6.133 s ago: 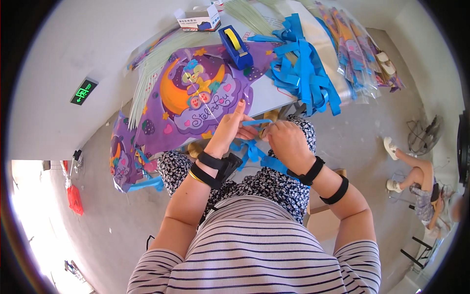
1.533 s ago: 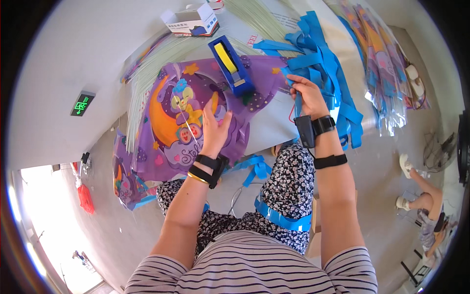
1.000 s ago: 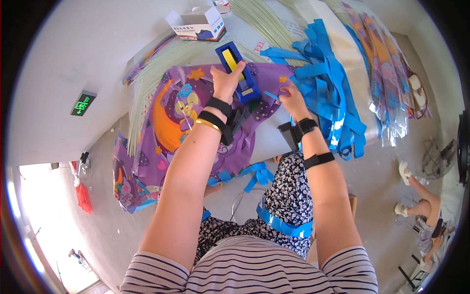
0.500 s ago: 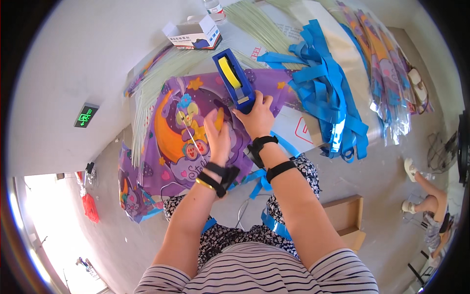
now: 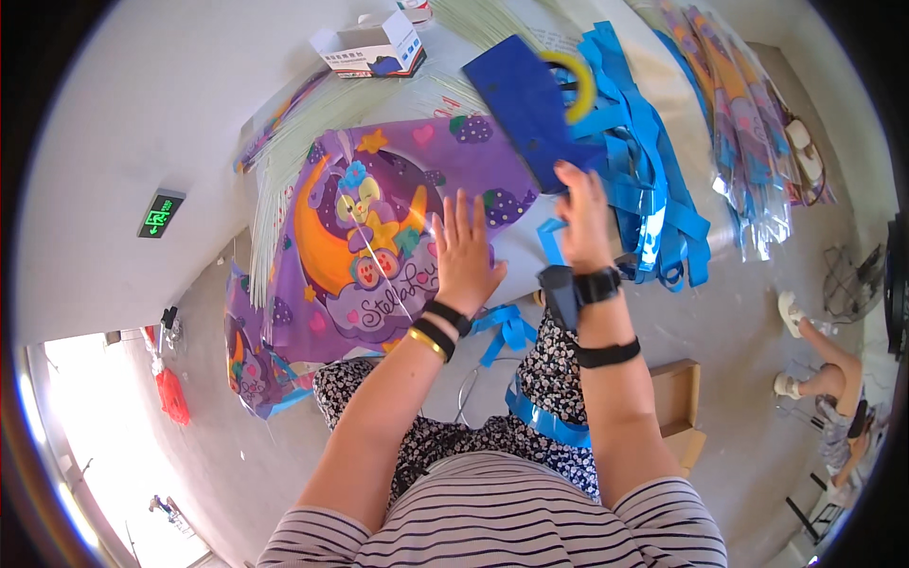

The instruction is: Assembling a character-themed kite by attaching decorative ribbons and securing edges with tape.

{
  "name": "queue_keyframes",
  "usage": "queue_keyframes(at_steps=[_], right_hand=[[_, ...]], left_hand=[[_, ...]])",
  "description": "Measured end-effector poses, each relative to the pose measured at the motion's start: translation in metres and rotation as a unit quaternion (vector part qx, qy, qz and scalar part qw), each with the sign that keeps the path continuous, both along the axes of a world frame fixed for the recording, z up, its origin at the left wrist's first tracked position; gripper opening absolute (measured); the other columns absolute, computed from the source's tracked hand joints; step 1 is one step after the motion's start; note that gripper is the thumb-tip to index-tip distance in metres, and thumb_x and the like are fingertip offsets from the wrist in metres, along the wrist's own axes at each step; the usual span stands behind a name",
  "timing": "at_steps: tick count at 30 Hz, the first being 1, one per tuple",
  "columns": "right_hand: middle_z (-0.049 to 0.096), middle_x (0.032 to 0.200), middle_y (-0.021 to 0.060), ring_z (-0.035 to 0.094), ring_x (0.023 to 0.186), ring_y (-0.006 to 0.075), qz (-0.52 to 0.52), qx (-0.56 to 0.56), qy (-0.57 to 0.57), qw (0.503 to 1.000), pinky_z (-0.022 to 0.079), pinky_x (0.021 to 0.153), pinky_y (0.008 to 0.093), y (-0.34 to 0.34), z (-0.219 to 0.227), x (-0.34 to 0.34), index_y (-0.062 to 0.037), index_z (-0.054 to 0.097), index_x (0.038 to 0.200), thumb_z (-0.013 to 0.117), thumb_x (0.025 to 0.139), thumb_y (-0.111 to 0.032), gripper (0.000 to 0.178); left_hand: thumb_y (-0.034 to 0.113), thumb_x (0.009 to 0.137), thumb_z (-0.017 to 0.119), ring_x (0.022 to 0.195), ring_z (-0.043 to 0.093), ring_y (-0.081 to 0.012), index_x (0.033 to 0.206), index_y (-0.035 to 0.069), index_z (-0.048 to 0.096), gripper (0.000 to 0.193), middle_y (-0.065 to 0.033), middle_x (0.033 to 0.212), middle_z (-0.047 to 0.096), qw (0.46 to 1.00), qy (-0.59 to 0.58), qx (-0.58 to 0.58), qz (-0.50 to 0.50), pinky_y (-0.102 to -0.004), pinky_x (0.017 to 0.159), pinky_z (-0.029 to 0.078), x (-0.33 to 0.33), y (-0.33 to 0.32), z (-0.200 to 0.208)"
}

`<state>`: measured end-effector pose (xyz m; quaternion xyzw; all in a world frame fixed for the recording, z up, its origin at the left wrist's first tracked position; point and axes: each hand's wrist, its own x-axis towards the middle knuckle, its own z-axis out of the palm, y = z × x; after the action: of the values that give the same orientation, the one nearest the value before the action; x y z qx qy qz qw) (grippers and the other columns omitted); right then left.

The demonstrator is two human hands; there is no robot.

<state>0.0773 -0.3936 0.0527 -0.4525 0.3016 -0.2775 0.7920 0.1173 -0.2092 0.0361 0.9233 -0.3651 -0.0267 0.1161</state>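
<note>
"Where was the blue tape dispenser [image 5: 521,112]?"

"Tipped sideways over the edge of the purple sheet [image 5: 383,227] on the counter [image 5: 521,265], its lower end at the right hand [image 5: 584,222]; whether that blurred hand pinched it, nobody could tell."

"The left hand [image 5: 464,263]?"

"Spread over the sheet, perhaps steadying it."

Pale table [image 5: 521,265], purple printed sheet [image 5: 327,256] beneath the left hand [image 5: 464,260], open box [image 5: 374,49] and thin pale sticks [image 5: 327,115] beyond it, blue ribbons [image 5: 653,204] right of the right hand [image 5: 585,222], plastic packs [image 5: 734,114] farther right.
</note>
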Motion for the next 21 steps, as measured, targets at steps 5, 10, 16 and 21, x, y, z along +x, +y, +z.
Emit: queue_keyframes(at_steps=[5,10,16,21], right_hand=[[0.050,0.084,-0.0064,0.032,0.057,0.0035,-0.043,0.009,-0.024,0.999,0.027,0.056,0.0223,-0.032,0.051,-0.070,-0.0116,0.059,0.108,0.072,0.090,-0.028,0.028],[0.056,0.093,-0.0060,0.034,0.059,0.0032,-0.069,-0.029,-0.014,0.997,0.030,0.058,0.0211,-0.049,0.053,-0.123,-0.0105,0.059,0.117,0.071,0.091,-0.025,0.032],[0.058,0.095,-0.0060,0.035,0.061,0.0039,-0.086,0.018,-0.016,0.996,0.033,0.066,0.0227,-0.033,0.051,-0.154,-0.0108,0.059,0.115,0.071,0.091,-0.028,0.031],[0.058,0.094,-0.0061,0.034,0.061,0.0051,-0.064,0.052,-0.035,0.996,0.033,0.068,0.0240,-0.023,0.048,-0.172,-0.0112,0.059,0.114,0.070,0.091,-0.029,0.031]], left_hand=[[0.008,0.088,0.057,0.154,0.018,-0.0441,0.157,0.002,0.031,0.074,-0.0238,0.164,0.026,0.983,-0.118,0.141,-0.027,-0.0581,0.125,0.011,0.025,-0.026,-0.025],[0.010,0.087,0.058,0.140,0.043,-0.0369,0.147,0.008,0.049,0.060,-0.0165,0.148,0.050,0.982,-0.081,0.165,-0.038,-0.0549,0.119,0.027,0.049,-0.015,-0.010],[0.002,0.073,0.068,0.096,0.068,-0.0360,0.112,0.008,0.071,0.040,-0.0134,0.103,0.071,0.994,-0.073,0.048,-0.067,-0.0459,0.085,0.055,0.064,0.052,0.044],[0.001,0.083,0.058,0.089,0.071,-0.0336,0.114,0.009,0.073,0.036,-0.0164,0.100,0.073,0.997,-0.080,-0.004,0.023,-0.0435,0.080,0.055,0.053,0.108,0.093]])
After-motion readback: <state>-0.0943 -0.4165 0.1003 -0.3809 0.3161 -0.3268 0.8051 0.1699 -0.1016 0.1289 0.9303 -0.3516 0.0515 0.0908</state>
